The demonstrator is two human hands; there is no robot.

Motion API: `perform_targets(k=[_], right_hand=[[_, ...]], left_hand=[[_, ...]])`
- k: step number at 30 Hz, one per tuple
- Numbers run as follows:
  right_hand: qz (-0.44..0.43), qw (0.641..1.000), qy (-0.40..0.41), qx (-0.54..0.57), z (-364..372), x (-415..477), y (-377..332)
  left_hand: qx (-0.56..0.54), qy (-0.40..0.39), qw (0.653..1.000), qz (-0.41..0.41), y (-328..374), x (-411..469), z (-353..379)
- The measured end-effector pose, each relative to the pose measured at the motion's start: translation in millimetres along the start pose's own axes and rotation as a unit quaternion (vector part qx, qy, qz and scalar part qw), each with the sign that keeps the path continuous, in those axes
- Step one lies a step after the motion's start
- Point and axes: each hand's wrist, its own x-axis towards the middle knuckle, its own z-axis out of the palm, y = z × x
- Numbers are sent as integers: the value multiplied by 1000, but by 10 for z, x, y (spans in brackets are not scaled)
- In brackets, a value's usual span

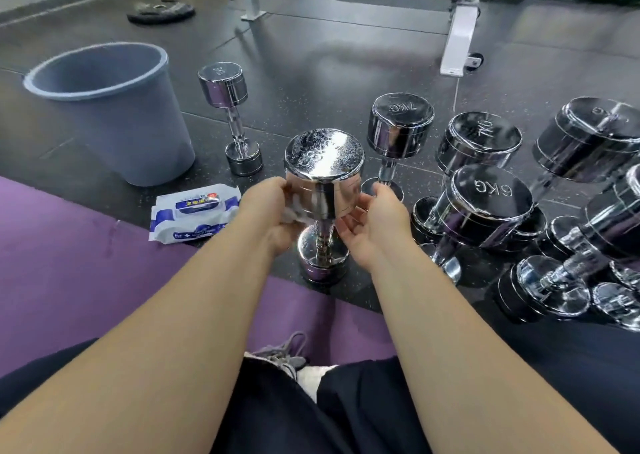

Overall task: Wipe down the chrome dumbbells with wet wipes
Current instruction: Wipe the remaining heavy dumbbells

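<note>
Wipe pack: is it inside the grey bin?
No, the wipe pack lies on the floor beside the grey bin, outside it.

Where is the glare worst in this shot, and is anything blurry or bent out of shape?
Head view: glare is strongest on the wet top of the upright dumbbell being wiped, with a softer sheen on the floor behind; the wipe under the left hand looks motion-smeared; the bucket leans outward from wide-angle distortion.

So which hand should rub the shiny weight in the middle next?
Left, most likely. The left hand holds the wet wipe against the side of the upright dumbbell, at its top end. The right hand is open and empty beside it, better for steadying.
</note>
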Motion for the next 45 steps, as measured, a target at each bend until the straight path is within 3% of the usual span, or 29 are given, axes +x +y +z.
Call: perform_targets(k=[4, 8, 14, 18, 27, 34, 37, 39, 40, 42, 43, 45], right_hand=[[-11, 999, -34, -18, 62, 45, -42], [4, 995, -90, -49, 78, 126, -116], [2, 995, -84, -50, 27, 90, -109], [-10, 998, -57, -13, -67, -85, -145], [31, 994, -101, 38, -15, -386, -115], [14, 990, -132, 50, 240, 12, -149], [-53, 991, -109, -48, 350, 275, -124], [-122, 971, -68, -195, 326, 518, 8], [-174, 934, -45, -308, 270, 636, 120], [-274, 819, -12, -504, 165, 859, 353], [-299, 790, 5, -535, 161, 938, 435], [-314, 773, 19, -551, 260, 1079, 475]], left_hand=[[-11, -114, 993, -14, 63, 165, -111], [59, -234, 968, -65, 125, 160, -116], [104, -122, 986, -37, 112, 167, -131], [93, -96, 991, -11, 166, 11, -189], [63, -8, 995, 80, 32, -246, -85], [14, -3, 991, 137, 198, 95, -45], [108, -15, 980, 164, 217, 255, 2], [188, -26, 964, 188, 151, 405, 6], [246, -28, 950, 189, 61, 475, -15], [436, -56, 877, 194, -213, 688, -97], [496, -46, 846, 188, -317, 798, -133], [543, -11, 824, 164, -387, 1024, -172]])
